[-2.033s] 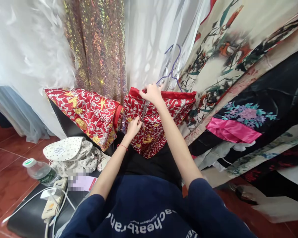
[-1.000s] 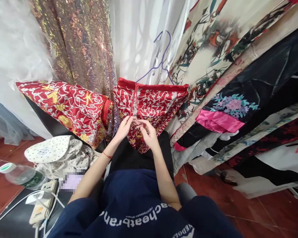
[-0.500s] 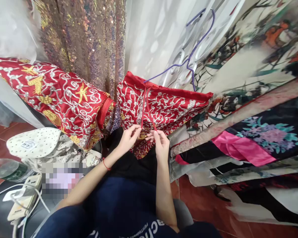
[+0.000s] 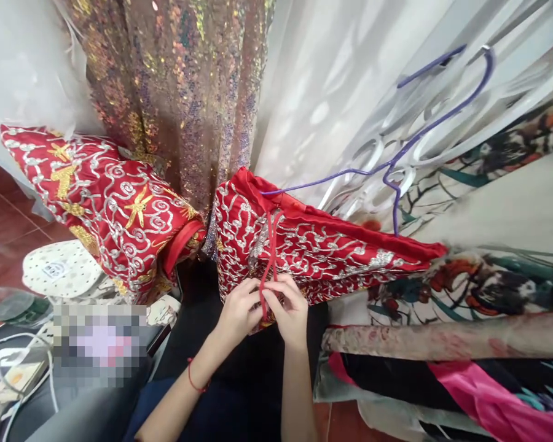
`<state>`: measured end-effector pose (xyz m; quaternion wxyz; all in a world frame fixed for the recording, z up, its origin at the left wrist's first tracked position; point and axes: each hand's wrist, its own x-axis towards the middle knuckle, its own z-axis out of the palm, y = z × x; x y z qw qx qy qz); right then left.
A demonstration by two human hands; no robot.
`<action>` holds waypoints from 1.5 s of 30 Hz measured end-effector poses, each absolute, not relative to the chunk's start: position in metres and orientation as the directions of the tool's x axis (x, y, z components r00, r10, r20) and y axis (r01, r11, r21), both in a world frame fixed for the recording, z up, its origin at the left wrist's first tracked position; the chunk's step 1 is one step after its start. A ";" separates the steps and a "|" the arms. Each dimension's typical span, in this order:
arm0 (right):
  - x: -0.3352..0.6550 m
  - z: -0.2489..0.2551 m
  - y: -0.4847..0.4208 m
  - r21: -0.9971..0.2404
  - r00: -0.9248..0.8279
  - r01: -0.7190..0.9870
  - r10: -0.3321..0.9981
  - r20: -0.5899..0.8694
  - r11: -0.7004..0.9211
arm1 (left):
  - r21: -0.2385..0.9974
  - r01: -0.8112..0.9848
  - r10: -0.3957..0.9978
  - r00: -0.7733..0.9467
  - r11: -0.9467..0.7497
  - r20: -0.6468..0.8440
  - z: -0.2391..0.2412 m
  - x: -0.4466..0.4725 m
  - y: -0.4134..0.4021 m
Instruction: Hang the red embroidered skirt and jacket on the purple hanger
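Note:
Before me hangs a red garment (image 4: 332,242) with silver and gold embroidery and a plain red band along its top. Two thin red drawstrings (image 4: 271,245) drop from that band and cross just above my hands. My left hand (image 4: 242,307) pinches the drawstrings from the left. From the right, my right hand (image 4: 288,304) pinches them too, its fingertips close to the left ones. A purple hanger (image 4: 391,161) reaches out of the garment's top edge. The lower part of the garment is hidden behind my hands.
Another red embroidered piece (image 4: 120,202) lies to the left. A sequined cloth (image 4: 179,92) hangs behind it. Floral clothes (image 4: 502,270) hang at right. A power strip (image 4: 21,374) with cables, a plastic bottle (image 4: 18,307) and a dotted white bag (image 4: 62,268) sit at lower left.
My hands have drawn together, and the drawstrings, apart before, now cross. The view has shifted, so the garment and hanger look larger and the hanger sits further right.

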<state>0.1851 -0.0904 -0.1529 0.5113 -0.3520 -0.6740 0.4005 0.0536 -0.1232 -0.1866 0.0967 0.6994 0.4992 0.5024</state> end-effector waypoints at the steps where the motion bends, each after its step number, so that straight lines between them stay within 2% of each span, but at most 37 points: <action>1: 0.185 -0.149 -0.090 -0.902 -0.222 0.059 0.886 0.407 0.428 | 0.614 0.636 0.793 -0.006 -0.467 0.609 -0.183 0.055 -0.124; 6: 0.176 -0.129 -0.086 -0.877 -0.229 0.096 0.868 0.441 0.471 | 0.516 0.758 0.840 0.077 -0.400 0.538 -0.161 0.045 -0.132; 8: 0.169 -0.127 -0.086 -0.859 -0.187 0.138 0.864 0.467 0.494 | 0.596 0.719 0.890 0.066 -0.356 0.452 -0.152 0.040 -0.137; 12: 0.155 -0.133 -0.092 -0.863 -0.093 0.174 0.880 0.465 0.474 | 0.883 0.458 0.966 -0.165 -0.102 0.197 -0.143 0.031 -0.151; 15: 0.145 -0.139 -0.098 -0.869 -0.113 0.170 0.885 0.452 0.465 | 0.968 0.244 0.963 -0.242 -0.059 0.120 -0.143 0.027 -0.155; 20: 0.135 -0.145 -0.102 -0.899 -0.050 0.102 0.905 0.423 0.426 | 0.965 0.225 0.933 -0.301 -0.132 0.197 -0.145 0.021 -0.142; 23: 0.131 -0.149 -0.096 -0.942 -0.041 -0.068 0.943 0.331 0.328 | 0.959 0.223 0.914 -0.326 -0.175 0.243 -0.138 0.022 -0.123; 27: 0.130 -0.151 -0.086 -0.929 -0.028 -0.283 0.966 0.257 0.239 | 0.941 0.244 0.870 -0.378 -0.236 0.316 -0.121 0.025 -0.093; 29: 0.132 -0.152 -0.084 -0.939 -0.041 -0.242 0.965 0.260 0.243 | 0.927 0.268 0.851 -0.387 -0.264 0.354 -0.113 0.028 -0.082; 32: 0.133 -0.154 -0.086 -0.949 -0.083 -0.061 0.946 0.313 0.308 | 0.905 0.298 0.832 -0.380 -0.303 0.404 -0.107 0.032 -0.076; 34: 0.132 -0.156 -0.090 -0.939 -0.096 -0.003 0.934 0.344 0.345 | 0.897 0.312 0.815 -0.397 -0.313 0.422 -0.110 0.033 -0.078; 39: 0.125 -0.155 -0.094 -0.953 -0.096 -0.128 0.953 0.287 0.274 | 0.900 0.280 0.790 -0.438 -0.333 0.429 -0.129 0.028 -0.092; 45: 0.111 -0.127 -0.079 -0.935 -0.163 -0.346 0.977 0.138 0.074 | 0.780 0.338 0.717 -0.315 -0.527 0.621 -0.132 0.027 -0.101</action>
